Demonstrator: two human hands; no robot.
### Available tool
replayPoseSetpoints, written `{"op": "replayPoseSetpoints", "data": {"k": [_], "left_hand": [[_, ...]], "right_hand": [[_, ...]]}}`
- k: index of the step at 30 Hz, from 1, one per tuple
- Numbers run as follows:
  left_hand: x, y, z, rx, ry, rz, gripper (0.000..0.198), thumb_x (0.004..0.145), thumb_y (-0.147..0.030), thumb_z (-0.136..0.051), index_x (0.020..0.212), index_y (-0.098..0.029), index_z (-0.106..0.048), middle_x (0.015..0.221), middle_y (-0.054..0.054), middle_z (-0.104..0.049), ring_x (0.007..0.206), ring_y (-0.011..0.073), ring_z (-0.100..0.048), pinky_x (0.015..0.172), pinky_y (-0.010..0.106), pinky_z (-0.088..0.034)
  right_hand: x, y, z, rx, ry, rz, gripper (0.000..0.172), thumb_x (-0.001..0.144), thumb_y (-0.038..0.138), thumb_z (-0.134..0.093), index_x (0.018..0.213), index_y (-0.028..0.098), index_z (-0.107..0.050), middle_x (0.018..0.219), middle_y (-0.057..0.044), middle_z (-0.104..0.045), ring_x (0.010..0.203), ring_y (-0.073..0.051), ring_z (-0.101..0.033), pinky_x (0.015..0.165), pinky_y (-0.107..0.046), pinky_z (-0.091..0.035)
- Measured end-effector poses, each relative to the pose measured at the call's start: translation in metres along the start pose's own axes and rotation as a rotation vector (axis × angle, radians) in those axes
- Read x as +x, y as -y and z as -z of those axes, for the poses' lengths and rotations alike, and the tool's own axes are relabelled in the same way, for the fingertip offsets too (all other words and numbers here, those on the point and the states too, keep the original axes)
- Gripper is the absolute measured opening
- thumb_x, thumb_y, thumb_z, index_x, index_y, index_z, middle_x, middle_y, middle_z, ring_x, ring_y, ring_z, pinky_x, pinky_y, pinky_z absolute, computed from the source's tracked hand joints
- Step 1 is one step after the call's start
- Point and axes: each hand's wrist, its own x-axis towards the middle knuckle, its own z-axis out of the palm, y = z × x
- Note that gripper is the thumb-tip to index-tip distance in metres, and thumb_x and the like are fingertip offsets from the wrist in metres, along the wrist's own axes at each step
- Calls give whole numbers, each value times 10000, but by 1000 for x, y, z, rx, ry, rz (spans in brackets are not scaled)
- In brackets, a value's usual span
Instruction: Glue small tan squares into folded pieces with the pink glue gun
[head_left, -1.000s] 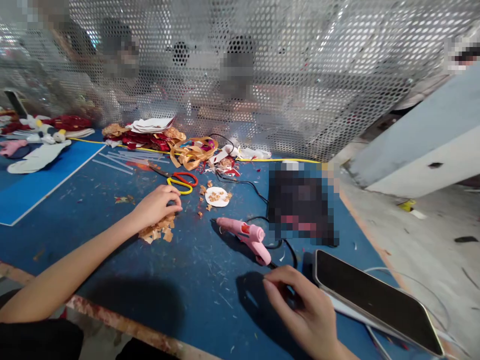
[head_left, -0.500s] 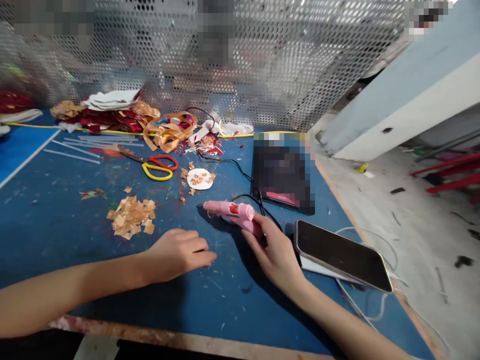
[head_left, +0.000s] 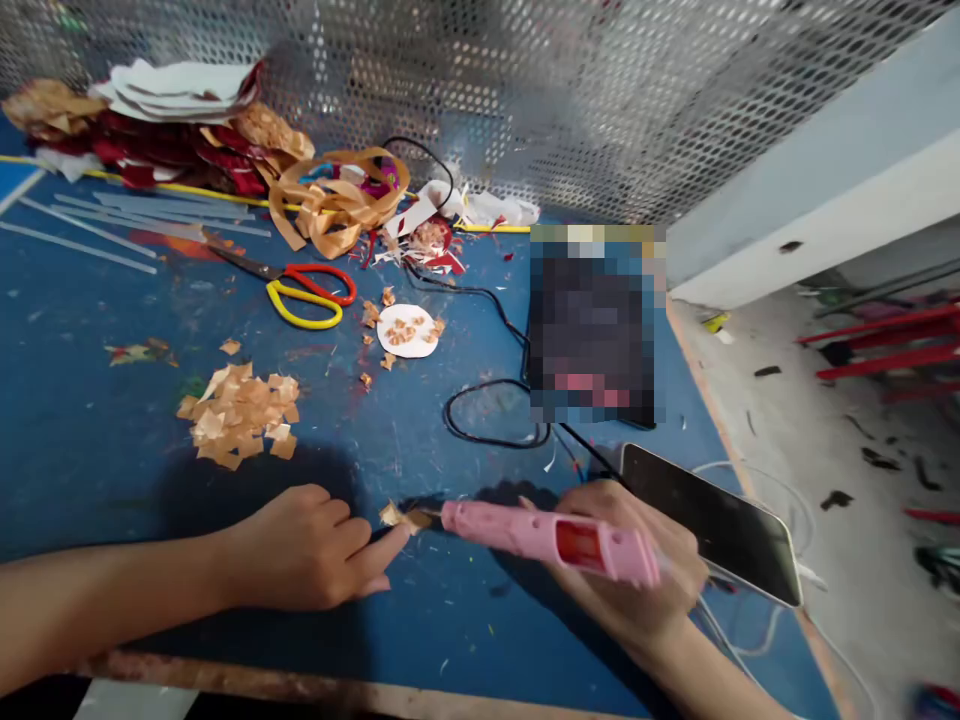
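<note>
My right hand (head_left: 630, 570) is closed around a pink hot glue gun (head_left: 525, 535), its nozzle pointing left. The nozzle tip meets a small piece of tan ribbon (head_left: 391, 515) at the end of my left index finger. My left hand (head_left: 319, 550) has its other fingers curled, and that fingertip rests on the piece. Beyond it lies a pile of cut tan ribbon pieces (head_left: 240, 415). Farther back is a white oval (head_left: 409, 345) with crumpled tan bits on it and several around it.
Scissors (head_left: 300, 290) with red and yellow handles lie behind the pile, near clear glue sticks (head_left: 97, 240). Coiled tan ribbon (head_left: 337, 205) and stacked fabric pieces (head_left: 180, 100) line the mesh. A phone (head_left: 712, 520), a dark tablet-like object (head_left: 592, 330) and black cable (head_left: 487, 440) are on the right.
The glue gun has come nearer and lower, its nozzle now meeting the ribbon piece. My left index finger has stretched out onto that piece. The view has tilted down.
</note>
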Motion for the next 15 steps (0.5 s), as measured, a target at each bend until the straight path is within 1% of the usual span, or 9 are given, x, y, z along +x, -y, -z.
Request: {"op": "replayPoseSetpoints", "data": {"k": [3, 7, 12, 15], "left_hand": [[0, 0, -1, -11, 44, 28, 333, 948, -381, -487, 1159, -156, -611, 558, -41, -544, 446, 120, -496, 415, 311, -274], [1, 0, -1, -14, 49, 13, 328, 948, -370, -488, 1145, -147, -626, 541, -38, -523, 444, 121, -480, 406, 305, -258], [2, 0, 0, -13, 62, 10, 346, 946, -377, -486, 1155, -144, -634, 538, -37, -514, 433, 120, -473, 399, 306, -254], [2, 0, 0, -13, 72, 8, 353, 943, -374, -496, 1170, -135, -625, 556, -38, -525, 441, 122, -488, 408, 307, -271]], "right_hand": [[-2, 1, 4, -1, 35, 57, 156, 790, 112, -644, 776, 203, -518, 590, 14, -531, 473, -100, -464, 462, -240, -384], [-6, -1, 8, 15, 109, 115, 116, 806, 104, -614, 796, 197, -546, 596, 1, -562, 496, -110, -491, 477, -247, -400], [-8, -1, 7, -30, 155, 115, 117, 837, 95, -564, 812, 209, -553, 608, -7, -585, 535, -119, -535, 501, -248, -408], [-5, 1, 5, -40, 143, 104, 145, 837, 73, -551, 786, 209, -552, 611, -1, -582, 536, -117, -535, 501, -248, -404]]}}
